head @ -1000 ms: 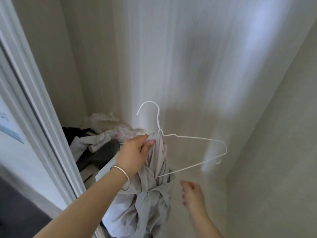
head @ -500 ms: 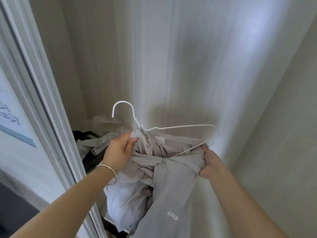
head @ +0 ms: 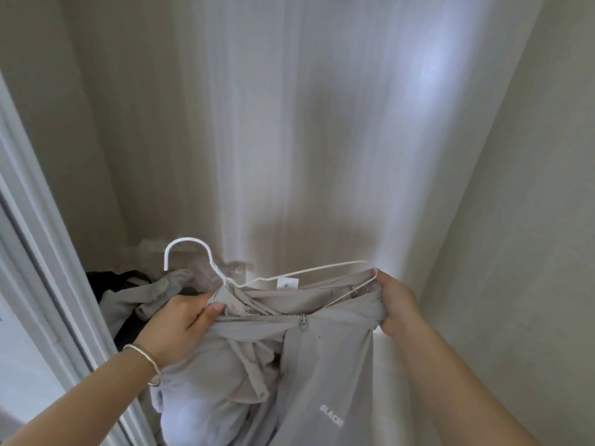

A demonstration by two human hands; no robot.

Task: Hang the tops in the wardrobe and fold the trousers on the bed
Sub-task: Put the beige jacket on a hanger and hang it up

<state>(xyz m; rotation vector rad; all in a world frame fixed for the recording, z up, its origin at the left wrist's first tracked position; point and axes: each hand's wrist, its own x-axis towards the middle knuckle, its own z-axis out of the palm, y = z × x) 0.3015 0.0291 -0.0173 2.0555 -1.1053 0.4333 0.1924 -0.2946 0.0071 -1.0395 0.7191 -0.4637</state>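
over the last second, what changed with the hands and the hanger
The right hand came up from below and took hold of the grey zip top at the right end of the white wire hanger, pulling the fabric over it. The hanger swung leftward and flatter. The left hand kept its grip at the hanger's neck; the clothes pile stayed put.

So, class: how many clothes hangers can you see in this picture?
1: a white wire hanger, partly inside the grey zip top held by both hands. Others may be out of view.
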